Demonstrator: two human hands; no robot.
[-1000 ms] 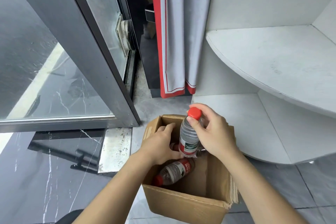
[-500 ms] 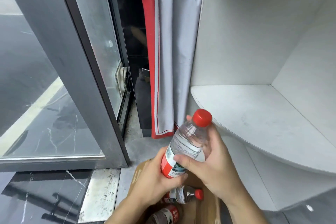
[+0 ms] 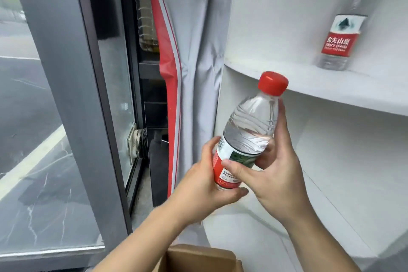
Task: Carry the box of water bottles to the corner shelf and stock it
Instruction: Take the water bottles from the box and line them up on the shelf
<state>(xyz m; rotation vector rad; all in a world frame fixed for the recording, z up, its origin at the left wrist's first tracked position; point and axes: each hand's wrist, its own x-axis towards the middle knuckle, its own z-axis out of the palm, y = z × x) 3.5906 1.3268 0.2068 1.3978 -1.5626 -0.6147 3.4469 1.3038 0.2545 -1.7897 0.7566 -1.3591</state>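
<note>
Clear plastic water bottle with red cap [image 3: 247, 132] tilted in front of white curved corner shelf [image 3: 309, 83], left hand [image 3: 205, 185] grip wrapped round its base, right hand [image 3: 276, 174] grip closed on its label, second red-labelled bottle [image 3: 340, 37] standing on shelf, brown cardboard box [image 3: 198, 258] below.

Single head-worn wide-angle view, facing forward and slightly down, close to the white corner shelf [image 3: 326, 86] on its right. Glass door frame [image 3: 72, 104] fills the left; a cardboard box [image 3: 198, 258] edge shows at the bottom. No second view shares the scene.
</note>
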